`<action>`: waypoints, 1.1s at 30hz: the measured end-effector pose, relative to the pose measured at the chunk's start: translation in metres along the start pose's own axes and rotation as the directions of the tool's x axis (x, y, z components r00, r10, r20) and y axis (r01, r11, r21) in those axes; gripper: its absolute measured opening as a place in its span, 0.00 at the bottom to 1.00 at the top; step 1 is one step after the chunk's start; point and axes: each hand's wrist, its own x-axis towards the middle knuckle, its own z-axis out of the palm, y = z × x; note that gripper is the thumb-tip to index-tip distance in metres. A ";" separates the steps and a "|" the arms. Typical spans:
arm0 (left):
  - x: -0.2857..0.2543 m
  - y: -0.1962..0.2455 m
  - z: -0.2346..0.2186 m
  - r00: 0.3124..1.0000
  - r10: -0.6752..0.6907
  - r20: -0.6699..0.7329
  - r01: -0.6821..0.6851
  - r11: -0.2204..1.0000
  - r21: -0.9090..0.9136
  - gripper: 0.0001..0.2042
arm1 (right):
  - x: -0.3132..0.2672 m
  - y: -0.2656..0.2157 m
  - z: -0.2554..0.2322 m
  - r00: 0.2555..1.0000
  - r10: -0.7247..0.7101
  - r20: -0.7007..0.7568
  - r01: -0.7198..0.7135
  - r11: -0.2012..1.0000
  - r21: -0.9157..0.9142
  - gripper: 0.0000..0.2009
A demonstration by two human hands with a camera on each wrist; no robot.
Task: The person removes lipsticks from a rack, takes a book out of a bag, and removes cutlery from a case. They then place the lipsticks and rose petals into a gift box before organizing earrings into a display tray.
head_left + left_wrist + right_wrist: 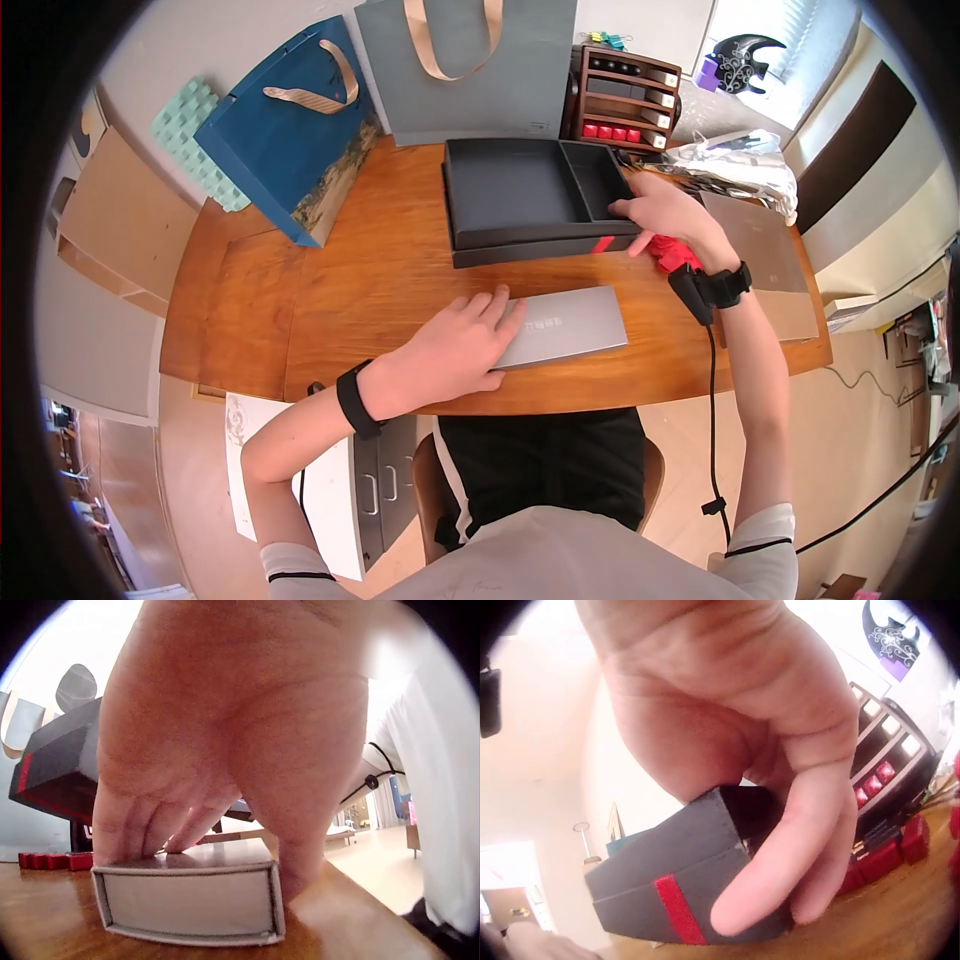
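Observation:
A black box (520, 185) with an inner divider and a red ribbon tab stands mid-table. The right hand (672, 212) grips its right end, thumb over the wall and fingers along the outside; in the right wrist view the hand (780, 765) holds the corner of the black box (667, 862). A slim silver-grey box (570, 322) lies near the front edge. The left hand (450, 350) holds its left end; in the left wrist view the hand (225, 727) spans the grey box (187, 904) between fingers and thumb.
Behind stand a blue bag (280, 130), a grey bag (480, 100) and a small wooden rack (625, 98). Red pieces (672, 252) lie beside the right wrist. A brown flat folder (765, 265) and silver foil (740, 165) are at the right.

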 end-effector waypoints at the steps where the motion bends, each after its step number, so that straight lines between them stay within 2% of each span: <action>1: -0.001 0.000 0.001 1.000 -0.001 -0.014 0.001 1.000 -0.008 0.40 | 0.005 -0.006 0.006 1.000 -0.024 0.000 0.024 1.000 -0.019 0.18; 2: -0.001 0.000 0.001 1.000 -0.002 -0.029 0.002 1.000 -0.016 0.40 | -0.007 -0.032 0.007 0.998 0.046 0.049 -0.044 0.998 -0.042 0.19; 5: -0.006 0.000 0.000 0.997 -0.014 -0.077 0.013 1.000 -0.009 0.40 | 0.012 -0.043 0.023 0.996 -0.030 0.087 0.032 0.999 -0.021 0.19; 6: -0.008 0.001 0.000 0.995 -0.018 -0.093 0.018 1.000 -0.001 0.41 | 0.014 -0.047 0.027 0.995 -0.049 0.084 0.055 0.996 -0.076 0.19; 9: -0.015 0.004 0.005 0.992 -0.077 -0.104 0.077 0.997 0.002 0.40 | 0.036 -0.054 0.045 0.986 -0.079 0.148 0.091 0.993 -0.081 0.20; 12: -0.019 0.002 0.005 0.987 -0.075 -0.139 0.073 0.997 -0.023 0.40 | 0.046 -0.070 0.059 0.977 -0.120 0.174 0.139 0.985 -0.100 0.22; 14: -0.022 0.002 0.001 0.989 -0.109 -0.104 0.103 0.993 -0.055 0.40 | 0.054 -0.078 0.069 0.974 -0.160 0.159 0.177 0.980 -0.093 0.22; 17: -0.026 -0.002 -0.001 0.990 -0.116 -0.085 0.109 0.991 -0.080 0.40 | 0.071 -0.086 0.079 0.968 -0.136 0.213 0.159 0.983 -0.094 0.22; 21: -0.033 -0.008 -0.003 0.990 -0.115 -0.084 0.108 0.991 -0.079 0.40 | 0.082 -0.089 0.089 0.958 -0.123 0.259 0.151 0.984 -0.091 0.24; 24: -0.036 -0.011 -0.001 0.985 -0.097 -0.140 0.086 0.993 -0.083 0.40 | 0.087 -0.088 0.097 0.952 -0.119 0.283 0.150 0.985 -0.088 0.23; 27: -0.034 -0.011 -0.003 0.988 -0.118 -0.102 0.107 0.989 -0.104 0.41 | 0.091 -0.088 0.104 0.948 -0.145 0.283 0.171 0.983 -0.070 0.23; 30: -0.029 -0.011 -0.006 0.986 -0.166 0.012 0.166 0.976 -0.144 0.42 | 0.089 -0.087 0.105 0.933 -0.205 0.295 0.220 0.975 -0.016 0.21; 33: -0.025 -0.011 -0.001 0.992 -0.097 -0.082 0.087 0.989 -0.118 0.44 | 0.091 -0.078 0.109 0.931 -0.241 0.274 0.254 0.967 -0.014 0.22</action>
